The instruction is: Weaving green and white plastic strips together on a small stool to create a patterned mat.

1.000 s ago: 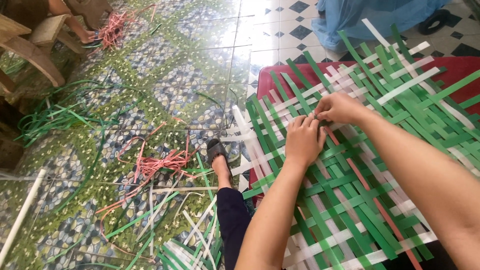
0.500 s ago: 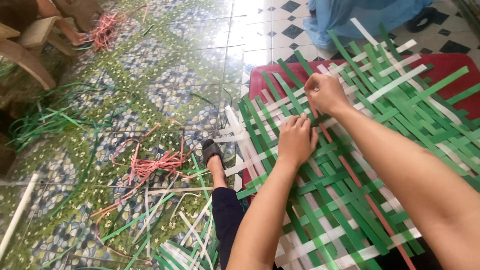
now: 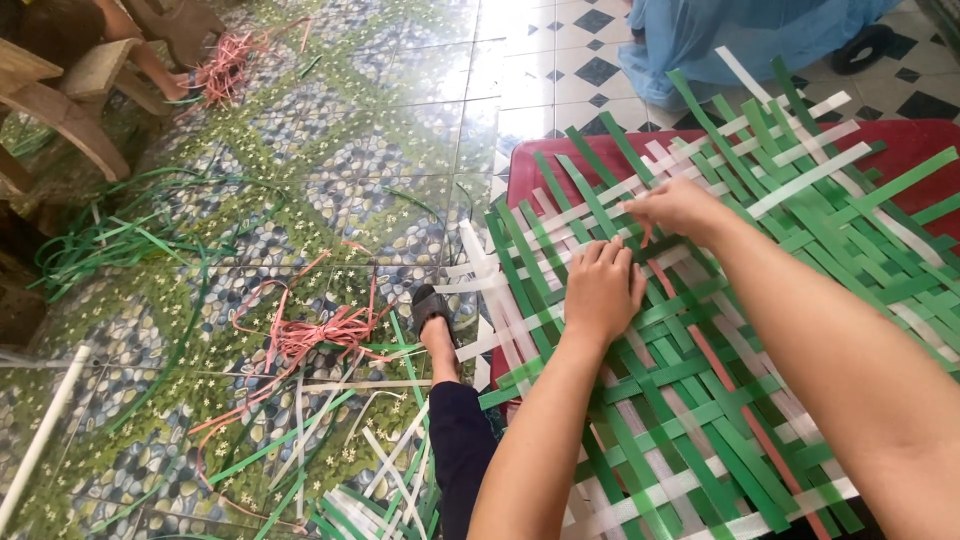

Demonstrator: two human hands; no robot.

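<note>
Green-and-white woven strip mat (image 3: 740,400): one | hands: two | left hand (image 3: 600,290) flat, open | right hand (image 3: 680,208) pinching a strip

I see my left hand (image 3: 600,290) pressed flat on a woven mat (image 3: 700,400) of flat plastic strips, green and white with a few reddish ones, smooth and faintly shiny. My right hand (image 3: 680,208) pinches one of those strips. Under the mat lies a red pad (image 3: 900,145) that looks matt, though I cannot tell its material. The floor tiles (image 3: 330,130) are glazed and glossy, throwing back bright light near the top. Loose plastic strips (image 3: 310,335) in pink, green and white lie curled on them, smooth like ribbon. The stool (image 3: 60,105) at the left looks like bare, dull wood. A blue cloth (image 3: 740,35), soft and matt, lies at the top.
</note>
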